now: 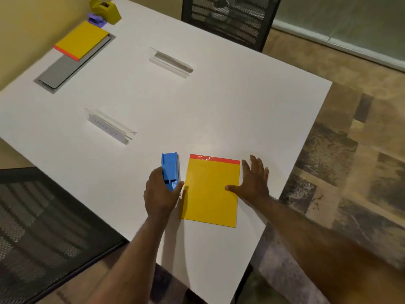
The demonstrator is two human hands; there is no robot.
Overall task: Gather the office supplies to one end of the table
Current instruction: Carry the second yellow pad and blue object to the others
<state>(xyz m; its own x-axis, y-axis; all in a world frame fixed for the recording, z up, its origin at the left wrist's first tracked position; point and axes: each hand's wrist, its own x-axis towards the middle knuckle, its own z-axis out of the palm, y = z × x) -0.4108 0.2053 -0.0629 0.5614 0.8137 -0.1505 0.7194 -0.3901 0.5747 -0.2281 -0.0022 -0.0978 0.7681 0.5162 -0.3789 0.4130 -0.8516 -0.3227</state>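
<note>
**Both hands at the near edge, stapler gripped, pad pressed flat**

Two bare forearms enter from the bottom, their elbows cut off by the frame. On the white table (219, 106), the left hand (160, 194) curls round the rear of a blue stapler (169, 168), thumb on one side, fingers hidden behind the plastic body. Just beside it lies a yellow notepad (211, 191), flat and glossy with an orange-red strip along its far edge. The right hand (252, 183) lies spread and relaxed at the pad's right edge, thumb resting on the cover, fingers straight on the tabletop, grasping nothing.

Farther out stand two clear acrylic name holders, the nearer one (111, 128) carrying a card whose writing is too blurred to read, the farther one (172, 62) blank. At the far left corner a second yellow notepad (82, 40) rests on a grey inset panel (63, 71), with a small purple item (97, 20), hard to identify, and a yellow-green tape dispenser (105, 10) beyond. Black mesh chairs are cut off at both ends.
</note>
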